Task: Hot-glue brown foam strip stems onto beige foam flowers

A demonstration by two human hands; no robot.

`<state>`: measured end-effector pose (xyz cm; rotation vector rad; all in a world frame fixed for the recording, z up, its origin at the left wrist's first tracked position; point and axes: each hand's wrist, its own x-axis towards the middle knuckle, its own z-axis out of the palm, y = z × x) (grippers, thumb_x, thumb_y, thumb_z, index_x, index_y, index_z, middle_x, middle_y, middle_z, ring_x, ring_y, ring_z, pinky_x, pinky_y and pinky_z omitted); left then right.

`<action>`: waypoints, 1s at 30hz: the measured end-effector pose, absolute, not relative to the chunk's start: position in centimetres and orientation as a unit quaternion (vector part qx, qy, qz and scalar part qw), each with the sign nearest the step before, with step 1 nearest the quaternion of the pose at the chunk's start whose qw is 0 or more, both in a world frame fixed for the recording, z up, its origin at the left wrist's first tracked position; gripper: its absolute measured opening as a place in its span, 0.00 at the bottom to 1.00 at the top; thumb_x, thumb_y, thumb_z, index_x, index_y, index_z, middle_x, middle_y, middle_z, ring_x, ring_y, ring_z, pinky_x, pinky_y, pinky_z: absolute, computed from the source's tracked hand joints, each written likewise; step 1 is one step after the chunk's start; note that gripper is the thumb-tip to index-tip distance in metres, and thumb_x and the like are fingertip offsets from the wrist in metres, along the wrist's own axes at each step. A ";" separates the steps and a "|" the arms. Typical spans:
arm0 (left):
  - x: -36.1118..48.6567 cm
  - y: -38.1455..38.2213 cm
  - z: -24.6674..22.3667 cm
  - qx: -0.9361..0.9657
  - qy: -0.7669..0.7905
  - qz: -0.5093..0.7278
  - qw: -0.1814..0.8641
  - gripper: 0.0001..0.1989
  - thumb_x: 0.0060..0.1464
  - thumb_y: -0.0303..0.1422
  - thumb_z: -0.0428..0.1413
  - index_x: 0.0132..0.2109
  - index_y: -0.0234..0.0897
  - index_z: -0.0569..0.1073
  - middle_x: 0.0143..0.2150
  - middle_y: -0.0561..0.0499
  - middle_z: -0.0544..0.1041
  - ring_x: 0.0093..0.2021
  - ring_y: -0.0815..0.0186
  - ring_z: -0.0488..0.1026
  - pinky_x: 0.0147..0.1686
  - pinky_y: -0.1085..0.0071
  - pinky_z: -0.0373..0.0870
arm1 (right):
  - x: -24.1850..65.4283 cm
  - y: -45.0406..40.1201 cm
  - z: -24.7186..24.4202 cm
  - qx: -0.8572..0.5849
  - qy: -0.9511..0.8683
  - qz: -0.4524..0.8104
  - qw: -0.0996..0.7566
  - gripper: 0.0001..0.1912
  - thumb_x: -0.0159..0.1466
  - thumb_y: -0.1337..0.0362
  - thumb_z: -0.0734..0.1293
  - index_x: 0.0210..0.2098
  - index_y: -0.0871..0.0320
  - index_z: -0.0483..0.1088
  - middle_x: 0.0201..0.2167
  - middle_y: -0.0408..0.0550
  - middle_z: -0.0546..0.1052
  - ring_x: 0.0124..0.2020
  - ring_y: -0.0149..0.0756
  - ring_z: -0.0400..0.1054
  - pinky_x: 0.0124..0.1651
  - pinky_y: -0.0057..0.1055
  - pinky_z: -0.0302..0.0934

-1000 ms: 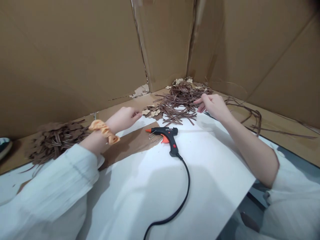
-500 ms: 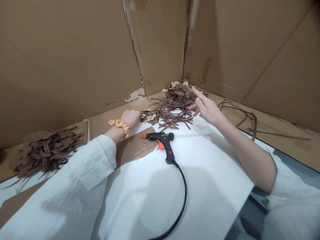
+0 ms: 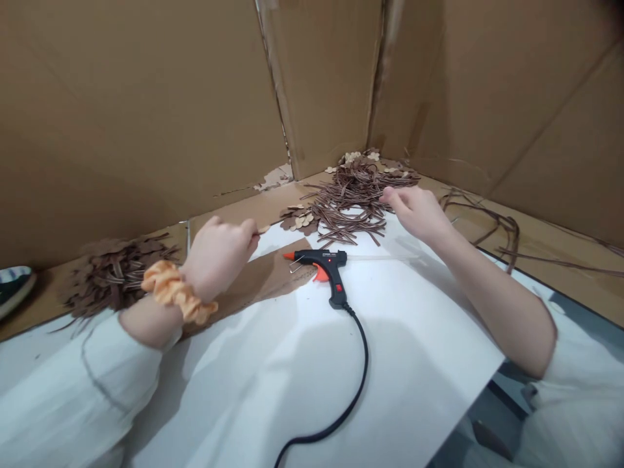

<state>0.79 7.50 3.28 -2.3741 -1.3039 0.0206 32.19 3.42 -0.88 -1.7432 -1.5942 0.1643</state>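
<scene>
Beside the tan flower-cutout pile (image 3: 298, 220), on its left, the left hand (image 3: 219, 257) is closed, with a small pale piece (image 3: 264, 229) pinched at its fingertips; an orange scrunchie (image 3: 173, 291) encircles the wrist. The right hand (image 3: 422, 213) is at the right edge of the heap of brown strips (image 3: 353, 188), thumb and forefinger together; whether a strip is gripped cannot be determined. Nearer the camera, the glue gun (image 3: 335, 273) lies on the white sheet (image 3: 390, 351), orange nozzle pointing left; its indicator is lit red; a clear glue stick (image 3: 383, 257) extends from the rear, and a black cable (image 3: 366, 364) curves toward the camera. Brown cardboard (image 3: 258, 279) lies left of the gun; farther left is a dark brown heap (image 3: 114, 273); long strips (image 3: 514, 240) lie at far right; cardboard panels (image 3: 146, 117) stand behind.
</scene>
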 end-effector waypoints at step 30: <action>-2.1 2.6 -5.4 -0.790 -0.536 -0.252 -0.157 0.04 0.55 0.29 0.51 0.39 0.35 0.68 0.32 0.49 0.72 0.35 0.62 0.70 0.36 0.68 0.64 | 23.9 -0.9 -3.6 -0.668 -0.691 0.252 0.116 0.16 0.59 0.51 0.60 0.22 0.55 0.59 0.16 0.42 0.69 0.18 0.32 0.62 0.21 0.26 0.49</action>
